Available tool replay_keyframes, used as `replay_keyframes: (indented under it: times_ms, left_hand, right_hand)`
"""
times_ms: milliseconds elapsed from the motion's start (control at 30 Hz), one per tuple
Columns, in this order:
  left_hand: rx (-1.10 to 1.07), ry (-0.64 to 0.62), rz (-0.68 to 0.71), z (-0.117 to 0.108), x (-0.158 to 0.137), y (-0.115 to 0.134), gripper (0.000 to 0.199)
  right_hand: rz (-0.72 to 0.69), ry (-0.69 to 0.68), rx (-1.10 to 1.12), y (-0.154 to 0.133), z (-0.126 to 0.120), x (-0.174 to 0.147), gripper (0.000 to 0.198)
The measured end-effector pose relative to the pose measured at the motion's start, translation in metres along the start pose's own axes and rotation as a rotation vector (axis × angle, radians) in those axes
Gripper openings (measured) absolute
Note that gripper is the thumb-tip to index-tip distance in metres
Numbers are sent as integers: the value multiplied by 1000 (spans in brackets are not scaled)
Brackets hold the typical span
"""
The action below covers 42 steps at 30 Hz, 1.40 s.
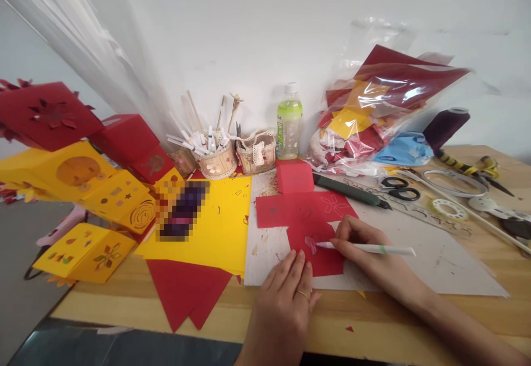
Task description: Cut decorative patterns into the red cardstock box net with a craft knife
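Right hand: the right hand (360,244) is closed around a white pen knife (369,249), and the tip touches the red paper (307,217).
Left hand: the left hand (286,294) lies flat with fingers spread and holds nothing. The fingertips press the red paper near the front edge of the desk (415,310).
Red paper: it is shaped like a cross and lies on a grey mat (435,261) in the middle of the desk.
Yellow paper: a yellow sheet (219,228) lies just to the left of the mat.
Back edge: a green bottle (289,121), a cup of pens (215,158) and a bag of paper (373,111) stand by the wall.
Right side: black scissors (398,187) lie well apart from the hands.
What could go wrong: the left fingers sit very near the tip. I think a slip could cut them. The paper could tear if the left hand lets it slide.
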<state>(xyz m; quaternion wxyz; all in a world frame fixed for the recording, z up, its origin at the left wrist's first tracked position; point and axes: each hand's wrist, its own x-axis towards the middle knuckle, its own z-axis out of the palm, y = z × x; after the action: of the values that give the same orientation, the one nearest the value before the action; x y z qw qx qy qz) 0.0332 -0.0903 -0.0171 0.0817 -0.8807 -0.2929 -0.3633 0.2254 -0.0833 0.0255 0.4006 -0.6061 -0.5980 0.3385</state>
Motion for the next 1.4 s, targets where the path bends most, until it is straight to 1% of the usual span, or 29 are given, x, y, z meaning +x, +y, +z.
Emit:
replay_keyframes:
  times_ms: [67, 200, 300, 533, 633, 900, 1133, 1400]
  left_hand:
    - [0, -6, 2, 0, 0, 0, 26]
    - [0, -5, 0, 1, -2, 0, 26]
    - [-2, -10, -3, 1, -3, 0, 25]
    - [-6, -5, -11, -1, 0, 1, 28]
    - [-7, -6, -6, -1, 0, 0, 26]
    - [2, -11, -10, 0, -2, 0, 27]
    - [8, 6, -7, -1, -1, 0, 29]
    - [12, 5, -8, 1, 0, 1, 29]
  right_hand:
    - [4, 21, -8, -1, 0, 0, 22]
    - [19, 2, -19, -2, -1, 0, 24]
    - [15, 35, -24, -1, 0, 1, 23]
    - [-4, 45, -22, 4, 2, 2, 23]
    - [-12, 26, 1, 4, 2, 2, 23]
    - [-9, 47, -4, 1, 2, 2, 22]
    - [-26, 57, -3, 5, 2, 1, 23]
    - [-9, 62, -11, 5, 2, 1, 24]
